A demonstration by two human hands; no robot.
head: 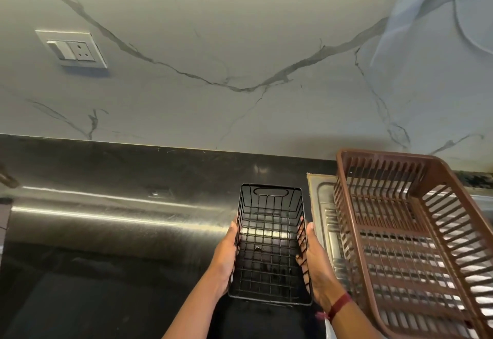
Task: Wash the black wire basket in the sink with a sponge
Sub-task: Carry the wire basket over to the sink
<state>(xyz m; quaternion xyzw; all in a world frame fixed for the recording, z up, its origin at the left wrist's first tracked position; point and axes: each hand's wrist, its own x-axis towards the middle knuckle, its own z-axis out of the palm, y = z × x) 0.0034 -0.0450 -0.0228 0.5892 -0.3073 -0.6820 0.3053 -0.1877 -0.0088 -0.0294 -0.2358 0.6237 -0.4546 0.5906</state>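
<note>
A red band (338,305) circles the right wrist. Both hands clamp the black wire basket (270,234) by its long sides: the left hand (225,258) with its thumb along the rim, the right hand (318,269) with fingers hooked round the wires (tips show inside). The basket sits open side up over the black countertop (120,232), just left of a brown plastic rack (426,176) on a steel drainboard (321,200). Behind, a veined marble wall (213,31) carries a switch socket (74,50)

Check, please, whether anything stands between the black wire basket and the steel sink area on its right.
Yes: a brown plastic rack covers the ribbed steel drainboard just right of the black wire basket. No basin is in view.
</note>
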